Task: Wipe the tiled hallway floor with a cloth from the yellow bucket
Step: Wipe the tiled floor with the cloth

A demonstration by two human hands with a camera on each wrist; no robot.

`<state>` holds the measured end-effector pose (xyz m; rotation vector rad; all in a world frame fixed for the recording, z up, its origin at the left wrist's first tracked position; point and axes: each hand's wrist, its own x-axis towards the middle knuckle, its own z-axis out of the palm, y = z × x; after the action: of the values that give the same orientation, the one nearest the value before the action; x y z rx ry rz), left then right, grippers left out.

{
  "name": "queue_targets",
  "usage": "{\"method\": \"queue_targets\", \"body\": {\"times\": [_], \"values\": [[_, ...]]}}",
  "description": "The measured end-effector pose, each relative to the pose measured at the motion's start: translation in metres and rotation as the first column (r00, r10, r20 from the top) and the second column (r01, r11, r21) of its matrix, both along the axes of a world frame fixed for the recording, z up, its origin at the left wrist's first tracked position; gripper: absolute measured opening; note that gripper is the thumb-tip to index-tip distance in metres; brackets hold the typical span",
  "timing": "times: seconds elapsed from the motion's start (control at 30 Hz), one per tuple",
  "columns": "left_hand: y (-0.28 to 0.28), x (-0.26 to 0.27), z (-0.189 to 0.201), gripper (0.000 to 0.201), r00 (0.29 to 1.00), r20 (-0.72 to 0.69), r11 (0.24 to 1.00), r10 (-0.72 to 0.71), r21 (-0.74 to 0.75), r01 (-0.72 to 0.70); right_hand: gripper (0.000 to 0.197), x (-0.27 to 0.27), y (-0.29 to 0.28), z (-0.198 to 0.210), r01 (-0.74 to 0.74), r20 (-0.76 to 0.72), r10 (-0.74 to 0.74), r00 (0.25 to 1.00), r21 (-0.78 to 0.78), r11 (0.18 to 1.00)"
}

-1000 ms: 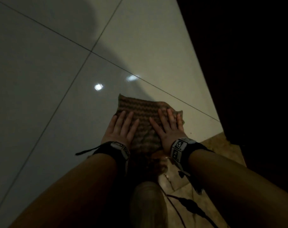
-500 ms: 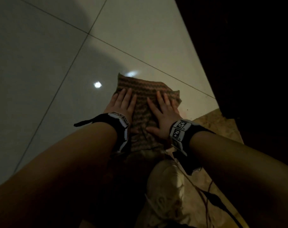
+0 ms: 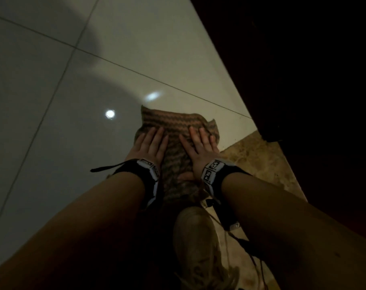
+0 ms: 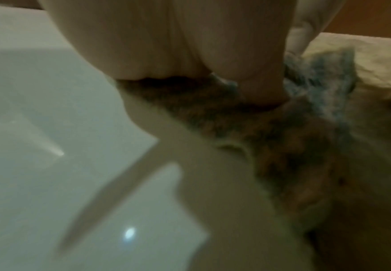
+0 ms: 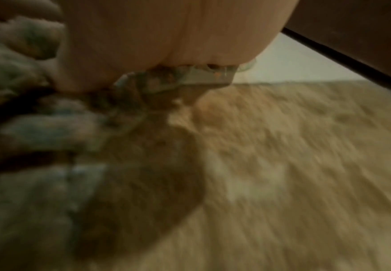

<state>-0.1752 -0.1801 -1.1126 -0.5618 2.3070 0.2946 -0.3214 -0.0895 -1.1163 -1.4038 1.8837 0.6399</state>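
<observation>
Head view, dim light: 2 hands are lying flat on a striped knitted cloth spread on the glossy tiled floor. The left hand is pressing on the cloth's left part, its grip spread, fingers straight and slightly fanned, pointing away from the body. The right hand is pressing on the cloth's right part, just beside the left one, grip likewise spread with fingers straight; nothing is being pinched by either. The cloth's far edge is lying near a grout line, and its near end is bunching between the 2 wrists. Each wrist is wearing a black band with a white marker block. A pale shoe is sitting just behind the cloth, on a brown mottled strip of flooring that is meeting the pale tile at the right. A dark wall or door is running along the right side. 2 light reflections are showing on the tile. Both wrist views are blurring heavily; the left wrist view is showing the palm heel bearing on the cloth.
</observation>
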Motion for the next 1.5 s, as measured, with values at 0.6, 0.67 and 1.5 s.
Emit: {"method": "queue_targets", "body": {"times": [0.6,0.67,1.5], "values": [[0.026,-0.047,-0.011,0.127,0.995,-0.094,0.999,-0.017,0.033,0.02,0.075,-0.022,0.021,-0.012,0.447,0.008,-0.457,0.889,-0.223,0.866],[0.025,-0.056,-0.01,0.127,0.995,-0.095,0.999,-0.036,0.035,0.04,0.078,-0.031,0.021,-0.016,0.444,-0.036,-0.464,0.885,-0.238,0.864],[-0.186,-0.064,-0.021,0.128,0.914,-0.22,0.935,0.34,-0.022,-0.353,0.084,-0.071,-0.234,-0.026,0.211,0.025,-0.216,0.976,-0.342,0.916]]}}
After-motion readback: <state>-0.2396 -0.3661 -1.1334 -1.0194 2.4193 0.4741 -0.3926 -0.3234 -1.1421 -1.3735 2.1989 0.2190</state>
